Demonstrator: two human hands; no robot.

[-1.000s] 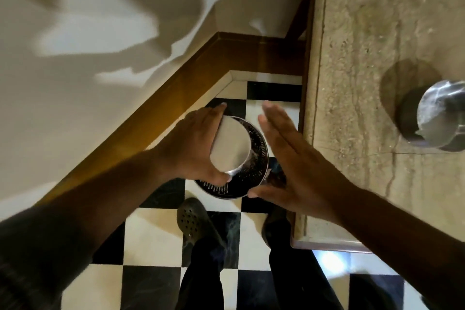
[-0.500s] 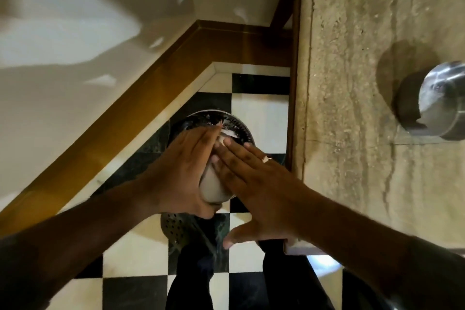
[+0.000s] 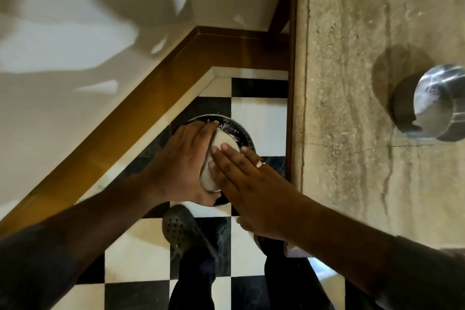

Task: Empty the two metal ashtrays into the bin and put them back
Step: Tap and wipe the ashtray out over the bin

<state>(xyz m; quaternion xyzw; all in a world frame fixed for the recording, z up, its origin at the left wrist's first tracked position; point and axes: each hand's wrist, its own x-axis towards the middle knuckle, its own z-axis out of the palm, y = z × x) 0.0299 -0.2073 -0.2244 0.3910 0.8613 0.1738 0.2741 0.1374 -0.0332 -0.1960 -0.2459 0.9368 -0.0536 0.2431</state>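
Observation:
My left hand (image 3: 180, 163) grips a metal ashtray (image 3: 221, 142), held upside down with its pale base facing me, right over the round dark bin (image 3: 235, 127) on the floor. The flat fingers of my right hand (image 3: 247, 184) rest against the ashtray's base. Most of the ashtray and much of the bin's mouth are hidden by my hands. A second metal ashtray (image 3: 434, 103) stands on the stone counter (image 3: 352, 133) at the far right, apart from both hands.
The bin sits in a corner between a wooden skirting board (image 3: 156, 113) and the counter's dark side panel (image 3: 292, 108). The floor is black and white checker tile (image 3: 141, 254). My shoes (image 3: 178, 229) stand just below the bin.
The right hand has come in from beside the ashtray and now lies flat on its base. The left hand has kept the upturned ashtray over the bin, slightly lower.

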